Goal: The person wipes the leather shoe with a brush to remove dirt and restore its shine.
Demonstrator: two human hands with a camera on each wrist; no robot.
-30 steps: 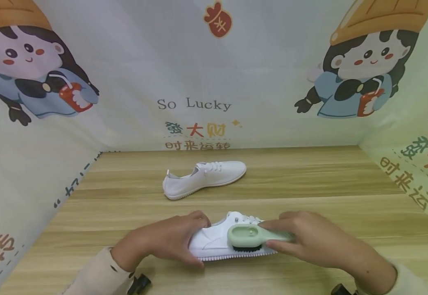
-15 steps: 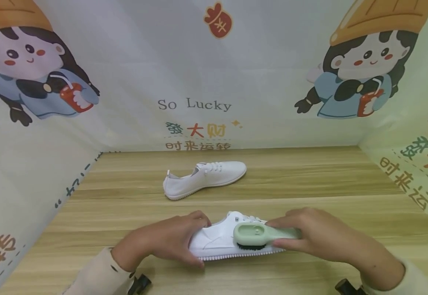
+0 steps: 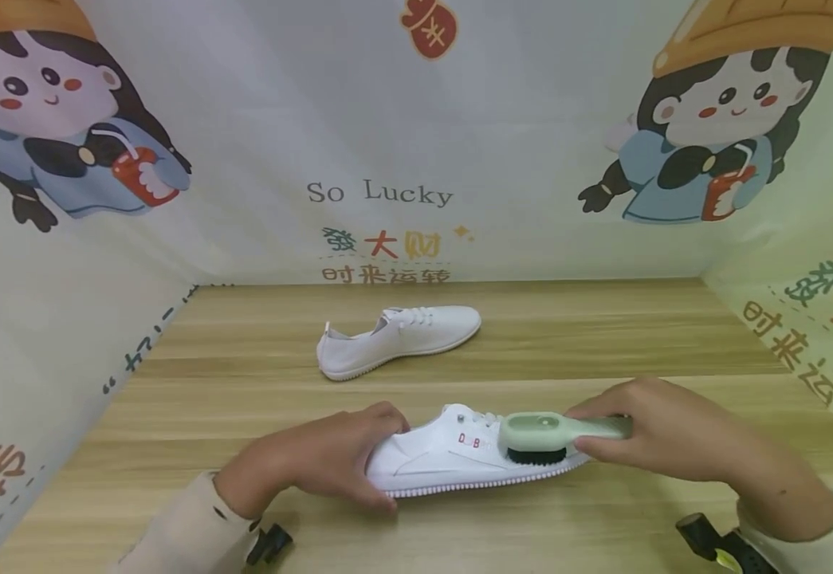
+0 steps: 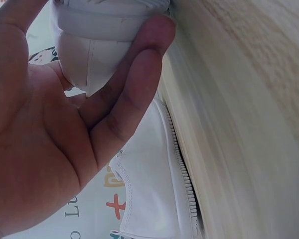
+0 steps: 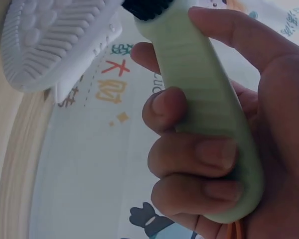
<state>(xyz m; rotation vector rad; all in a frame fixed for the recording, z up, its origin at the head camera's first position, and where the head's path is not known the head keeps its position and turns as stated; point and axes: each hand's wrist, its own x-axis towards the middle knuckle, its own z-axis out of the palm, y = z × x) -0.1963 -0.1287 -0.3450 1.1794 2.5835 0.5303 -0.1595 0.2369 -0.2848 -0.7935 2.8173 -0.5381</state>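
Observation:
A white lace-up shoe [image 3: 423,462] is held at its heel by my left hand [image 3: 337,454], toe pointing right. In the left wrist view the fingers [image 4: 134,94] curl around the shoe's heel [image 4: 84,59]. My right hand [image 3: 660,430] grips the handle of a light green shoe brush [image 3: 531,430], its black bristles [image 3: 536,457] against the shoe's side toward the toe. The right wrist view shows curled fingers [image 5: 189,154] wrapped on the ribbed green handle [image 5: 199,89], with the shoe's ridged sole [image 5: 50,45] facing the camera. Red letters show on the shoe's side.
A second white shoe [image 3: 402,339] lies farther back on the wood-grain table [image 3: 603,335], toe to the right. Printed cloth walls [image 3: 516,159] enclose the back and both sides. Dark wrist devices show at both sleeves.
My right hand has slid the brush rightward along the shoe, uncovering red letters on its side. The left hand keeps its hold on the heel. The head view has tilted slightly down.

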